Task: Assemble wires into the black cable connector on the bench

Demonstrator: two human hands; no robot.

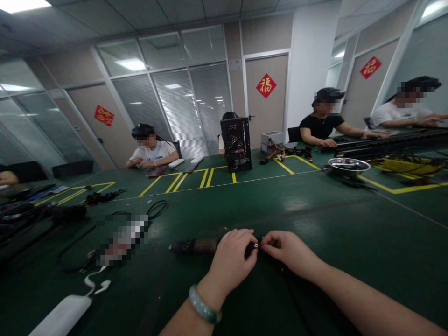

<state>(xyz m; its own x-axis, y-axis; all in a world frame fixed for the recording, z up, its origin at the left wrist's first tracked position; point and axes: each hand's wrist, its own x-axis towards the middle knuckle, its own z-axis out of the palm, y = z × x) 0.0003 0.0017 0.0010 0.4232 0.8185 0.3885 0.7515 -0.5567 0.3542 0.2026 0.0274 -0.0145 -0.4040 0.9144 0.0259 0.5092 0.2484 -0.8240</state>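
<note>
My left hand (231, 262), with a pale green bangle on its wrist, is closed over one end of a dark cylindrical tool (196, 246) that lies on the green table (315, 210). My right hand (284, 249) pinches a small metal-tipped connector (255, 245) right where the two hands meet. The tool's far end sticks out to the left of my left hand. What lies under my palms is hidden.
A white power brick (61, 317) and white cable lie at the near left, black cables (154, 210) beyond. A black mesh computer case (236, 143) stands mid-table, a metal bowl (348, 164) at right. Several other people sit working around the table's far side.
</note>
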